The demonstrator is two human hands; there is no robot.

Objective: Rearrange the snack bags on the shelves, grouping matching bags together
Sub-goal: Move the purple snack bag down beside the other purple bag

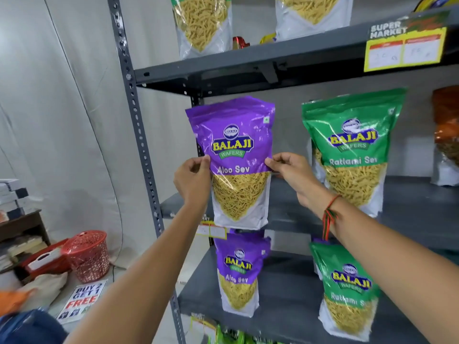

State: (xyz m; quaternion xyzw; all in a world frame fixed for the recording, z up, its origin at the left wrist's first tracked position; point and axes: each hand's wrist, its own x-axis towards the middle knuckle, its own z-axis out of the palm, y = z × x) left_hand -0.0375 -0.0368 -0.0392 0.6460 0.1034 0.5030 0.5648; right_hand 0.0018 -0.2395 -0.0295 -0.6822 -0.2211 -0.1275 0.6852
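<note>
Here a purple Aloo Sev bag (233, 155) is held upright in front of the middle shelf (409, 194), pinched at its left edge by the left hand (192, 178) and at its right edge by the right hand (290, 170). A green Ratlami Sev bag (352, 150) is stood just beside it on that shelf.

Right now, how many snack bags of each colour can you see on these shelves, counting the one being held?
Purple bags: 2, the held one and one on the shelf below.
Green bags: 2, one beside the held bag and one lower.
Orange bags: 1, cut off at the right edge.
Top-shelf bags with colour cropped: 2.
Total: 7
</note>
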